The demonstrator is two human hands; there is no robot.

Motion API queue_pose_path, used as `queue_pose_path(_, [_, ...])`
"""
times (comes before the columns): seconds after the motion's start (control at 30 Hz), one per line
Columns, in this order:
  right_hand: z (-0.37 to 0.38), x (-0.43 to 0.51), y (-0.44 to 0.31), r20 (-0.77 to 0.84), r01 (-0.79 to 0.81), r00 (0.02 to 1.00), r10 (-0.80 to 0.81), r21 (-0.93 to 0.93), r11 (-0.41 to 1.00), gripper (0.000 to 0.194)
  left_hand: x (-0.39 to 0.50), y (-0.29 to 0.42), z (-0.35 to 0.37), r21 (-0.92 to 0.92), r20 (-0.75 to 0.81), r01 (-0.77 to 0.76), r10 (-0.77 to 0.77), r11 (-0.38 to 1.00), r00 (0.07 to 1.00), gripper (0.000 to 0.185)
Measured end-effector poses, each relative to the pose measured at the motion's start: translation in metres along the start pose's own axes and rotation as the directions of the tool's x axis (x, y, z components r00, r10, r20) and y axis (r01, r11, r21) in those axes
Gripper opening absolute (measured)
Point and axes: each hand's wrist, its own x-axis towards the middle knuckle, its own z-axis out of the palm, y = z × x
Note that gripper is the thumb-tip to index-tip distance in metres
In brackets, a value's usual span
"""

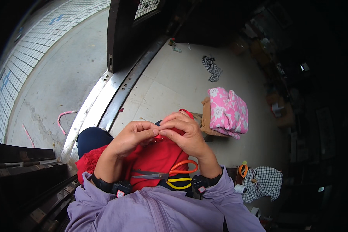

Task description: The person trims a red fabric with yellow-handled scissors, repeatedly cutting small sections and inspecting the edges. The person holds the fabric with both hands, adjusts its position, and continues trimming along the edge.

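My left hand (136,134) and my right hand (185,132) meet over my lap, thumbs and forefingers pinched together at the tips. Below them a red cloth garment (150,159) is spread across my legs, drawn up to the fingers of both hands. Small shiny beads (159,139) show on it just under the fingertips. Anything as fine as a needle or thread between the fingertips is too small to make out. Scissors (165,175) with one orange and one yellow handle lie on the garment near my waist, blades pointing left.
A folded pink floral cloth (229,113) rests on a brown cardboard box (206,116) to the right. Nearer lie a checkered cloth (264,182), an orange-handled tool (243,170) and a white thread spool (240,188). A striped cloth (211,69) is on the floor. A metal door sill (104,95) runs left.
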Motion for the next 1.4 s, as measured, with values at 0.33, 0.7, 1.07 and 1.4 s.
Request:
queue_pose_path(0.33, [-0.008,-0.007,0.009,-0.133,-0.224,0.898,0.420,0.684,0.694,0.011,-0.001,0.004,0.004,-0.048,-0.098,0.046,-0.051,0.998,0.994,0.019])
queue_pose_path(0.7, [-0.041,0.004,0.005,-0.216,-0.104,0.919,0.329,0.672,0.733,0.009,0.000,0.005,0.005,0.055,-0.160,0.012,-0.003,0.998,0.987,0.019])
queue_pose_path(1.07, [-0.009,0.016,-0.028,0.034,-0.225,0.930,0.367,0.842,0.491,0.010,0.020,-0.020,0.031,0.329,0.095,-0.303,0.288,0.894,0.953,0.035])
queue_pose_path(1.4, [-0.021,0.002,-0.027,-0.141,-0.178,0.967,0.214,0.232,0.956,0.004,0.025,-0.031,0.042,0.284,0.064,-0.352,0.349,0.892,0.935,0.018])
